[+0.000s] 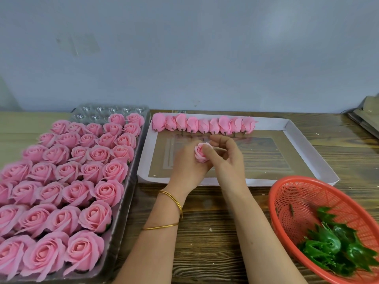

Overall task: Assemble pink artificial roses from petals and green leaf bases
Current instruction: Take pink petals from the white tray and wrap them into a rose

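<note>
My left hand (pixel 187 165) grips a small pink rose (pixel 200 153) from below, over the white cardboard lid (pixel 307 171). My right hand (pixel 227 154) pinches the top petals of the same rose with thumb and forefinger. A row of several pink rose buds (pixel 204 125) with short dark stems lies along the lid's far edge. Green leaf bases (pixel 336 249) lie piled in the red plastic basket (pixel 287 193) at the right. Finished pink roses (pixel 67 187) fill most of a clear plastic tray (pixel 131 181) on the left.
The tray's far corner (pixel 98 112) has bare cups. A stack of flat brown cardboard (pixel 367 117) lies at the far right. The wooden table (pixel 209 232) runs up to a plain grey wall (pixel 184 48) behind.
</note>
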Available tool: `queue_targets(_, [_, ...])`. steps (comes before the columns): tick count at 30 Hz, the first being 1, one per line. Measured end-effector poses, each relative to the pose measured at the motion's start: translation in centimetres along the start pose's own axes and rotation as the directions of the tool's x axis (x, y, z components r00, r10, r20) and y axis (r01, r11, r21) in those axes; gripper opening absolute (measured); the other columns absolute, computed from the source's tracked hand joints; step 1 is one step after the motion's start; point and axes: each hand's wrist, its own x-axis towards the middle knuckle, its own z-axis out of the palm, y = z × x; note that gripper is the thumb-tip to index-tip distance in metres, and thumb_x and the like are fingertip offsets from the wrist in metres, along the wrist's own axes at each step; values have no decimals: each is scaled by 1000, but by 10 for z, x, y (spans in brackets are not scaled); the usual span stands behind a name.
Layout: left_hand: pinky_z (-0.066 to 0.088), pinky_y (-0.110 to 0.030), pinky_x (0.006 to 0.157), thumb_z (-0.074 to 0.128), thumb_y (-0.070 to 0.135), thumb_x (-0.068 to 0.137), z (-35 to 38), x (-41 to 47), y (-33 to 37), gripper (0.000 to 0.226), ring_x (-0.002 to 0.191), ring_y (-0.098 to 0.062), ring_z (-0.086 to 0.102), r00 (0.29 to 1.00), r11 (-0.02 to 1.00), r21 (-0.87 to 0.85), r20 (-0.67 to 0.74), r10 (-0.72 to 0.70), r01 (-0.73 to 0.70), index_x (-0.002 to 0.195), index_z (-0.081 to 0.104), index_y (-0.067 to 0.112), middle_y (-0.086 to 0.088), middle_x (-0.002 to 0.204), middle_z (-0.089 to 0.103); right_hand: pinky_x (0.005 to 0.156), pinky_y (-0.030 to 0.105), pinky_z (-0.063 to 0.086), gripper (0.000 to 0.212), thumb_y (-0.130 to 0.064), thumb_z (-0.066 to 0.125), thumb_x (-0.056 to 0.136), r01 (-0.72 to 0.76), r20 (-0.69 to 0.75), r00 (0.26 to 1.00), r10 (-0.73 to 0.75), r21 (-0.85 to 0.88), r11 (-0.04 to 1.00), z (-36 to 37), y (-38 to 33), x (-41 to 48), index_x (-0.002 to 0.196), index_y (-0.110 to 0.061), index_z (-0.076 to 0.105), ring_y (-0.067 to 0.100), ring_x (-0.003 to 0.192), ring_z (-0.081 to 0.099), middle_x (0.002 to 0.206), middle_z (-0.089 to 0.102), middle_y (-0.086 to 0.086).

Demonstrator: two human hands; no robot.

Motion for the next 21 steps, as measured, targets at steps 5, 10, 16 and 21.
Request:
queue_targets(5, [49,-21,63,62,19,88,2,2,-3,18,71,-10,61,998,998,-15,-32,-60,59,74,60,29,8,71,62,84,27,54,19,-17,70,89,10,-1,1000,-10,-6,1000,1,3,0,106,-17,63,19,100,62,107,66,5])
queue_targets(10, [51,-24,64,71,30,84,-2,5,-6,13,70,-6,62,978,980,-149,-140,-152,131,74,62,27,7,70,66,87,29,54,27,8,47,91,-2,83,996,-7,114,993,-2,6,2,103,-9,64,21,98,62,104,66,14])
queue_targets(16, [58,-24,62,72,18,83,-2,2,-1,4,75,-8,71,959,901,-386,-113,-260,199,87,72,19,2,79,74,86,24,54,55,6,67,66,131,252,961,-112,-61,990,0,11,-2,116,-14,59,10,105,64,113,68,1])
queue_targets(21, [53,-17,56,69,16,85,-1,-1,4,7,74,-5,71,965,870,-449,-58,-257,205,84,72,21,5,77,73,89,24,55,64,10,75,71,134,265,959,-101,-110,985,-1,14,0,124,-20,54,7,107,64,118,65,-3])
